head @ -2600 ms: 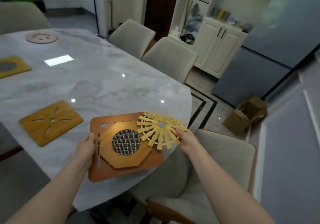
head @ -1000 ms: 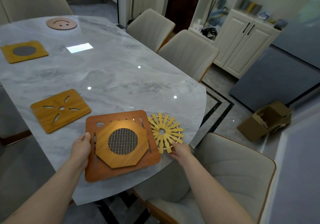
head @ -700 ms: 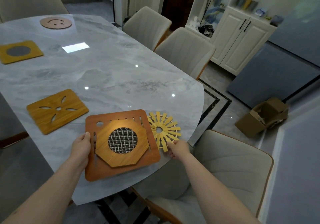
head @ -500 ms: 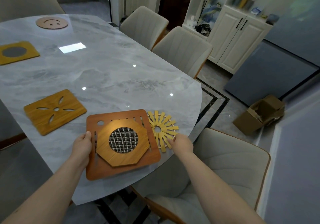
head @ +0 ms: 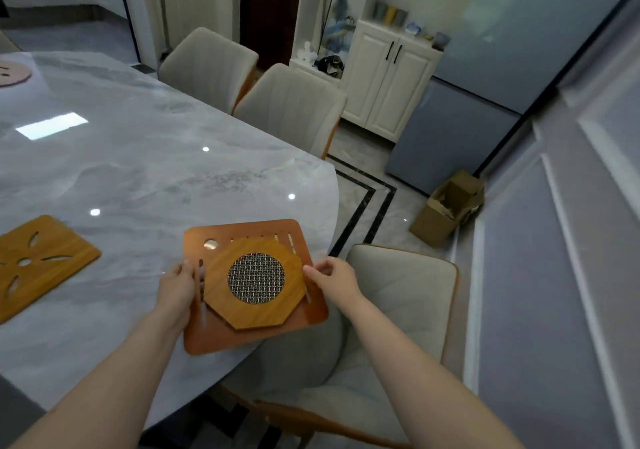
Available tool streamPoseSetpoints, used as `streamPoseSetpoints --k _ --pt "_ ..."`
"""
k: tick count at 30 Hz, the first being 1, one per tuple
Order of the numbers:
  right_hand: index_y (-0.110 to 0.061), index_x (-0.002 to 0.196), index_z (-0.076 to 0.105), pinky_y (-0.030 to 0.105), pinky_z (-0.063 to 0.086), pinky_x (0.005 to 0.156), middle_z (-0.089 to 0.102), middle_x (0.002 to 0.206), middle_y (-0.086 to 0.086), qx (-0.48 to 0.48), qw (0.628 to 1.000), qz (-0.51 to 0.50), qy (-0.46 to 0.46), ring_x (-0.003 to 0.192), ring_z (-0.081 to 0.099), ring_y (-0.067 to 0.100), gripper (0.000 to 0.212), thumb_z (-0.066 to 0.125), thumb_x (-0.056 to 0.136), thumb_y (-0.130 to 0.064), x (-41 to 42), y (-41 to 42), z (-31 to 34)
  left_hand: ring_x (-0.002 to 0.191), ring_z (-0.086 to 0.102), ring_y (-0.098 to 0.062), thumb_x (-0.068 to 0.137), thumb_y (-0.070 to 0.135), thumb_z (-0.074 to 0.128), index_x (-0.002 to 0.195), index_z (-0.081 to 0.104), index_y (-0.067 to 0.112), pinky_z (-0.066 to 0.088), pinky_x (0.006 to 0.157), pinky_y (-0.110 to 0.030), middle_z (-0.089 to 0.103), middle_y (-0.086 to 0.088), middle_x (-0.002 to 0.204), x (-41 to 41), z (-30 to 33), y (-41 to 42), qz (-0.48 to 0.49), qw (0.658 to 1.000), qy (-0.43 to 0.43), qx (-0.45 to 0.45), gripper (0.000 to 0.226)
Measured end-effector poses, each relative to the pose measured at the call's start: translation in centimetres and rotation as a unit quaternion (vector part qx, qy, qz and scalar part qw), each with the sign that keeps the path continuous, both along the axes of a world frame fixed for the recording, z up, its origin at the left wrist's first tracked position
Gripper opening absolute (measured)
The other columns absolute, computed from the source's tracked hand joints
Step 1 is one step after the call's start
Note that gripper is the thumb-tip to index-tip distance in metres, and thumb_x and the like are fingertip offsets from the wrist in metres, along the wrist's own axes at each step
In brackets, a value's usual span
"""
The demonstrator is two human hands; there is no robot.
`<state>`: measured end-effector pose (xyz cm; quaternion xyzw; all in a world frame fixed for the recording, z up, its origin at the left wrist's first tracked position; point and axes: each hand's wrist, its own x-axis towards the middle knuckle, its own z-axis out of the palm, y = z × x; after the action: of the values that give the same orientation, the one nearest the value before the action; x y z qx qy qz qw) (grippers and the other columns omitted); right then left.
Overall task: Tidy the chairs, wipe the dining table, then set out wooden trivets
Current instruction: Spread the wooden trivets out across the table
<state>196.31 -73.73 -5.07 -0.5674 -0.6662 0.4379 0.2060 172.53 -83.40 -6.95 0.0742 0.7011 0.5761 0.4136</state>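
— How is the light behaving?
— Ceiling lamps are glaring as bright spots on the glossy marble table (head: 145,157); the room is looking evenly lit.
— And sharpness?
— Edges are bending, wide-angle; the forearms are blurring slightly.

- Home dining room — a long marble-topped dining table (head: 145,157) is filling the left of the view, with wooden trivets (head: 31,265) lying on it.
- Cream upholstered chairs (head: 291,109) are standing along its far side, another (head: 398,296) at the near end.
- A white two-door cabinet (head: 388,77) is standing against the back wall — cups lining its top, a framed picture (head: 341,18) leaning beside it.
- A tall grey-blue refrigerator (head: 485,67) is occupying the right.
- An opened cardboard box (head: 446,209) is sitting on the tiled floor.
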Motion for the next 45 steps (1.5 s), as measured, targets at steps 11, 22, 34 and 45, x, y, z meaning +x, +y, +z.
streamPoseSetpoints --k 11,22,34,45 --pt "-0.019 0.096 0.054 0.017 0.041 0.060 0.053 0.079 -0.007 0.012 0.994 -0.094 -0.062 0.071 0.051 0.005 0.044 0.081 0.071 -0.044 13.5 4.4 4.3 0.070 0.052 -0.024 0.101 0.025 0.034 0.085 0.055 0.006 0.040 0.064 -0.032 0.054 -0.008 0.071 13.1 4.1 10.0 -0.137 0.988 0.072 -0.001 0.033" --pt "-0.023 0.096 0.053 0.019 0.038 0.057 0.053 0.081 -0.010 0.058 0.990 -0.069 -0.113 0.071 0.050 0.003 0.045 0.080 0.070 -0.049 27.0 15.9 9.1 0.079 0.057 -0.023 0.102 0.031 0.036 0.100 0.059 0.010 0.045 0.075 -0.035 0.061 -0.010 0.091 27.2 6.3 21.6 -0.093 0.994 0.041 0.035 0.031" --pt "-0.019 0.114 0.053 0.027 0.049 0.072 0.061 0.109 -0.003 -0.002 0.987 -0.007 -0.163 0.097 0.059 0.014 0.069 0.079 0.064 -0.058 30.4 26.5 8.2 0.080 0.053 -0.022 0.103 0.031 0.033 0.091 0.054 0.014 0.040 0.081 -0.036 0.055 -0.009 0.097 33.2 5.2 30.6 -0.018 0.999 0.030 0.015 0.029" --pt "-0.015 0.133 0.046 0.048 0.040 0.105 0.056 0.130 0.006 -0.027 0.956 0.044 -0.288 0.122 0.051 0.028 0.099 0.076 0.057 -0.071 25.2 39.9 8.5 0.083 0.053 -0.022 0.103 0.032 0.033 0.092 0.052 0.016 0.041 0.077 -0.035 0.055 -0.004 0.087 31.3 4.6 41.8 0.050 0.999 0.018 -0.007 0.027"
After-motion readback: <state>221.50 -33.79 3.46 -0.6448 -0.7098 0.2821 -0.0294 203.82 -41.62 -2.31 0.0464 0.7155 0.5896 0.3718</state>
